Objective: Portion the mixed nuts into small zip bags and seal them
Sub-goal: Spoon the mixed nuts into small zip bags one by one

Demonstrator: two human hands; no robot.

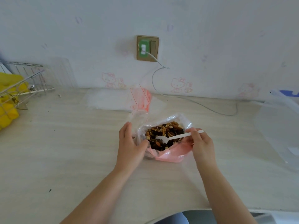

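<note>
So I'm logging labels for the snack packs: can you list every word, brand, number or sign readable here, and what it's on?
No readable text anywhere.
wall: pink cartoon cat pictures and faint marks, no words.
stack of zip bags: red stripes only.
bag of mixed nuts: no label showing.
yellow item in the wire rack: dark marks, too blurred to read.

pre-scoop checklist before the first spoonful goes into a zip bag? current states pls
1. Spoon held: ok, right hand grips the white spoon by its handle.
2. Spoon bowl in the mixed nuts: ok.
3. Nut bag steadied: ok, left hand is against its side.
4. Small zip bag at hand: ok, held by the left hand.
5. Zip bag mouth open: cannot tell.
6. Spare zip bags nearby: ok, behind on the table.
</note>
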